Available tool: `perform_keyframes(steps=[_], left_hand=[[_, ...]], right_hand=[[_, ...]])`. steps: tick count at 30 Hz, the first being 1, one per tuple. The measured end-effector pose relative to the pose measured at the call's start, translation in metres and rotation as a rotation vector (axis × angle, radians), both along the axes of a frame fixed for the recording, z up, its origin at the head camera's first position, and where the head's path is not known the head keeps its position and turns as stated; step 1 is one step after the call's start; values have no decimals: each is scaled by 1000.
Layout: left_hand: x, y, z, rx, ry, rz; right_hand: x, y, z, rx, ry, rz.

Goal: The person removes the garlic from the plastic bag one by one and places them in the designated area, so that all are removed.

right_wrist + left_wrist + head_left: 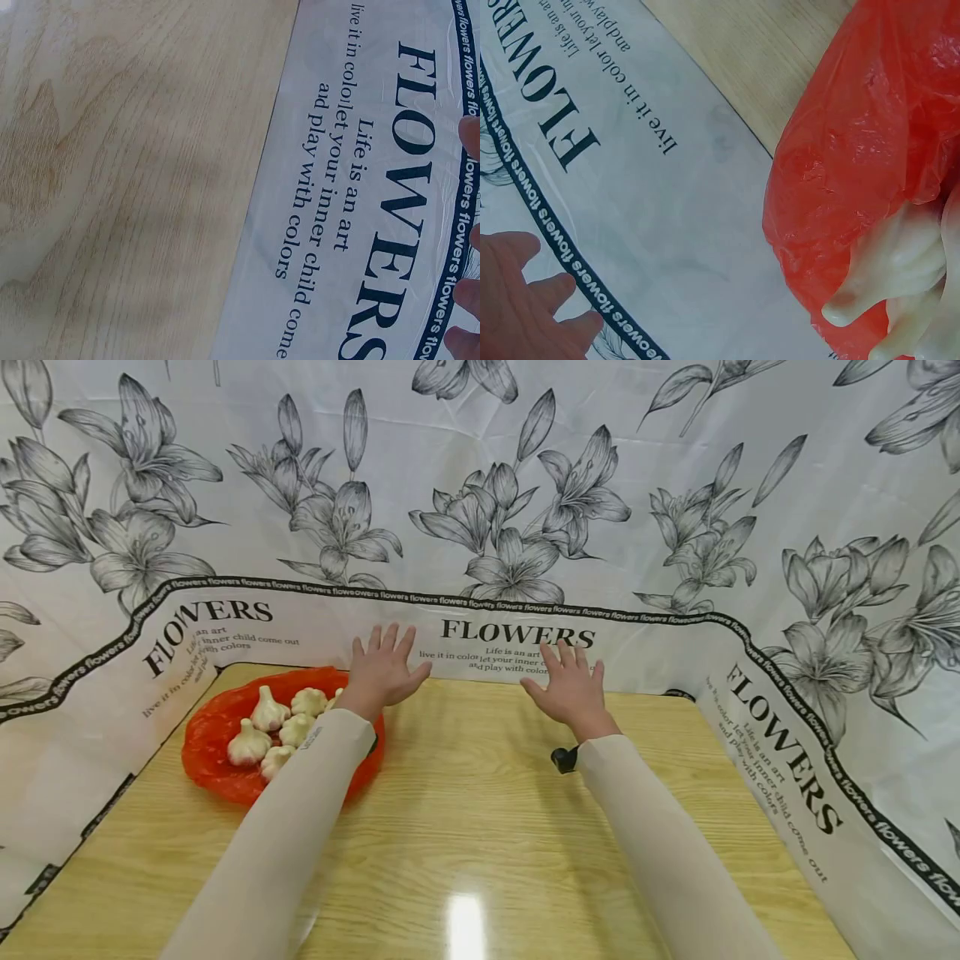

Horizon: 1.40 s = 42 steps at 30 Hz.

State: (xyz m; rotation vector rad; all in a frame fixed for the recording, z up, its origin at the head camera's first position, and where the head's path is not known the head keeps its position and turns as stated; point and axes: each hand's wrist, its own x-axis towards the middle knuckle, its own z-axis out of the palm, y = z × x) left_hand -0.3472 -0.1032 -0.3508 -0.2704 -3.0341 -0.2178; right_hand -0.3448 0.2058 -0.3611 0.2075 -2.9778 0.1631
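My left hand [384, 672] is spread out in the air, its fingers straight and its palm holding nothing. Below that wrist lies a red plastic bag [210, 735], opened out into a round shape on the table. Several white garlic bulbs [249, 743] sit inside it, some partly hidden by the left sleeve. In the left wrist view the bag [840, 150] and a few bulbs [900, 255] show close up, apart from the fingers [555, 292]. My right hand [572, 689] also reaches forward with spread fingers, touching nothing; only its fingertips [466, 296] show in the right wrist view.
A light wood table [465, 793] spreads beneath both arms. White cloth [510, 568] printed with flowers and lettering stands around its back and sides. A small black object [564, 760] is at the right wrist, probably part of the wrist camera.
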Motion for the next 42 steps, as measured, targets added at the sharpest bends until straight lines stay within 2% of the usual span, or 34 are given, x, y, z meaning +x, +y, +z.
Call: perform_keyframes(steps=[16,27,31,42], left_hand=[[2,-14,2,19,1,5],[4,-34,1,45,31,34],[6,-41,1,51,22,41],[9,-67,-3,81,-8,73]], right_hand=[[-4,-18,-4,-21,10,20],[-3,-43,-10,-18,-15,68],[-4,-53,-15,-5,-15,89],[1,-78,-21,-63,-39,129]])
